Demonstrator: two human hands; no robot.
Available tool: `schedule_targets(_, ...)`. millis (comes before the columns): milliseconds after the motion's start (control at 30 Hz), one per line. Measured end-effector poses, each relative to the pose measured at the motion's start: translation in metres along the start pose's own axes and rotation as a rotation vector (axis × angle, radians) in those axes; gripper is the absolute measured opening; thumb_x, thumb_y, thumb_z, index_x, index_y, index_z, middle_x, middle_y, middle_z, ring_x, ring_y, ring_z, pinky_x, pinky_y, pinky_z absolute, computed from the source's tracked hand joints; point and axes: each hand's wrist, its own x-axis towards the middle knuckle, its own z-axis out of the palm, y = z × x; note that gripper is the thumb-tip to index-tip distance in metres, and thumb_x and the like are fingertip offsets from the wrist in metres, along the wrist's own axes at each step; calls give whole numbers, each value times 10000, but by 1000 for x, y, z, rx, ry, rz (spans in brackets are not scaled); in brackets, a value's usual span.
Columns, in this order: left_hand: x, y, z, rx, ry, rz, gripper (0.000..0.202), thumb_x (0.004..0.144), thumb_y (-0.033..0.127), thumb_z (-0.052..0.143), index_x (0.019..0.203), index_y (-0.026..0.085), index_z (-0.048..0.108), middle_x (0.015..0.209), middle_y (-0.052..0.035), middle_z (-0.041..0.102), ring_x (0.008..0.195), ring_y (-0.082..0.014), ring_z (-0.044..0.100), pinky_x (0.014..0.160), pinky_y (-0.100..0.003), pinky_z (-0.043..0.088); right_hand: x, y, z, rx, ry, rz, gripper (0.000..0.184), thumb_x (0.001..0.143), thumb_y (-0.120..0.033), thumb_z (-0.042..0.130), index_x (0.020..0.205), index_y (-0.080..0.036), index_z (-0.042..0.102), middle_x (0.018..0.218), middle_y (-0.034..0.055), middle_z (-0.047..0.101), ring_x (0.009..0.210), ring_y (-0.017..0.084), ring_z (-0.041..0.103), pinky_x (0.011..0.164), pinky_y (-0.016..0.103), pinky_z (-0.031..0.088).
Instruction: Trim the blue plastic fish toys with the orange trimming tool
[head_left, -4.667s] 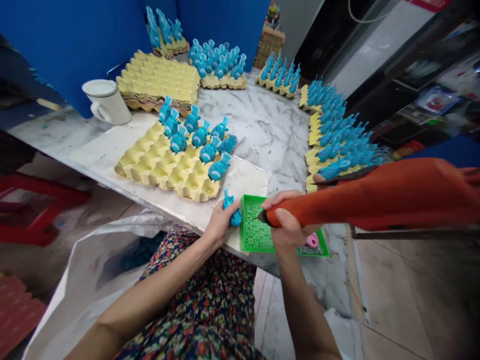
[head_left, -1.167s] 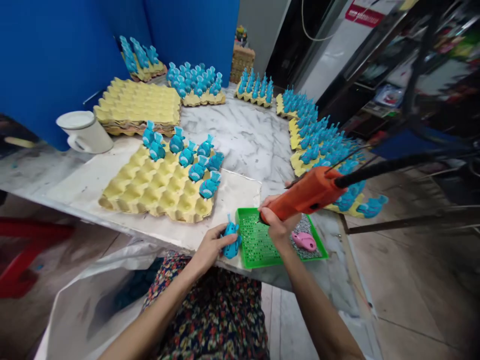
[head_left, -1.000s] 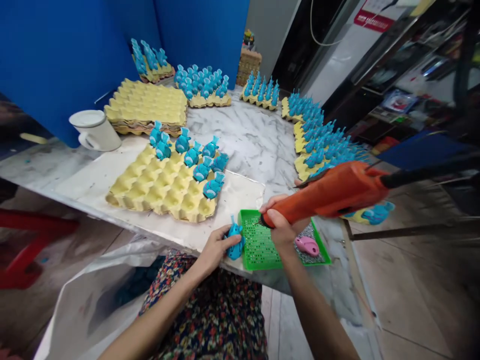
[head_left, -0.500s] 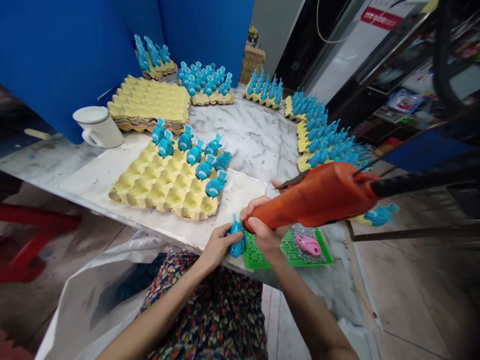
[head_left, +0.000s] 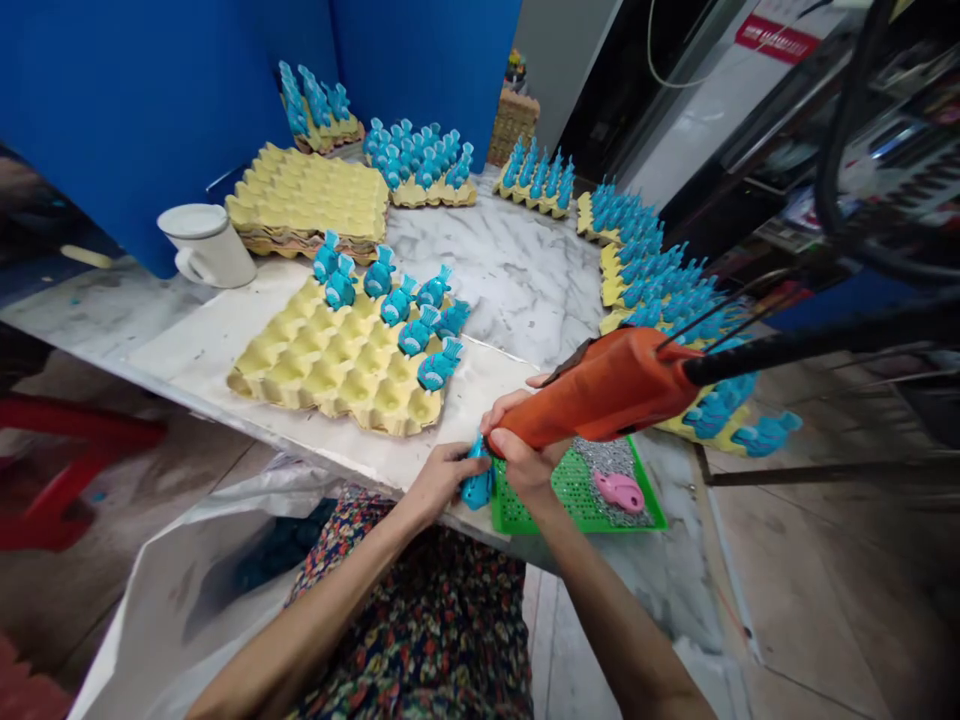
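Note:
My left hand [head_left: 442, 480] is closed round a small blue plastic toy [head_left: 478, 488], fish- or bird-shaped, low at the table's front edge. An orange electric screwdriver [head_left: 600, 392] is gripped in my right hand [head_left: 521, 455], its front end pressed against or right beside the toy; my fingers hide the tip. Just right of the toy lies a green perforated tray [head_left: 566, 495]. It holds many small grey metal pieces [head_left: 604, 460], seemingly screws, and a pink plastic piece [head_left: 620, 492]. To the left, a yellow egg-type tray [head_left: 337, 360] carries several similar blue toys [head_left: 420, 330].
Stacked yellow trays [head_left: 311, 195] and a white lidded mug [head_left: 206, 245] stand at the back left. More trays of blue toys [head_left: 660, 270] line the back and right. A black cable [head_left: 810, 335] runs from the screwdriver. Left of my lap is a white bag [head_left: 172, 590].
The screwdriver's rear end has swung slightly left, and its front stays at the toy. The toy sits a little more covered by my left fingers. The whole view has shifted slightly.

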Motion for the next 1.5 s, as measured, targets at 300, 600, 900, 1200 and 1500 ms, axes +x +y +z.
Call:
schedule_targets(300, -13, 30, -12, -42, -140, -219, 349, 575, 416, 784, 759, 141, 672, 620, 20, 584, 521, -105, 476, 493, -230, 333, 17, -26, -17, 202, -58, -43, 65, 706, -302, 672, 738, -252, 645, 656, -8, 608, 533, 186, 542, 514, 345, 428)
schedule_targets(600, -9, 19, -4, -268, -103, -84, 461, 618, 433, 841, 899, 154, 602, 784, -11, 651, 592, -115, 585, 507, -221, 424, 17, 10, -36, -7, 195, -12, 82, 664, -242, 677, 697, -216, 606, 594, -24, 579, 506, 165, 514, 536, 326, 411)
schedule_targets(900, -1, 16, 3, -324, 11, -49, 427, 562, 376, 854, 787, 156, 565, 671, 20, 599, 534, -82, 531, 478, -193, 422, 9, 22, -37, 58, 226, -74, 180, 680, -273, 714, 789, -223, 579, 645, -41, 588, 542, 170, 533, 594, 348, 442)
schedule_targets(1200, 10, 7, 15, -339, 152, 60, 444, 579, 422, 843, 770, 182, 521, 610, 63, 503, 485, -79, 463, 451, -205, 377, 10, 11, -39, -69, 282, -141, 115, 661, -257, 694, 655, -211, 590, 607, -41, 606, 522, 157, 541, 557, 316, 433)
schedule_targets(1500, 26, 6, 32, -322, 380, 190, 306, 605, 341, 747, 764, 163, 556, 675, 26, 561, 599, -99, 475, 572, -220, 413, -2, -27, -21, 105, 142, -196, 52, 727, -242, 602, 713, -232, 651, 680, -13, 608, 571, 173, 564, 570, 351, 498)
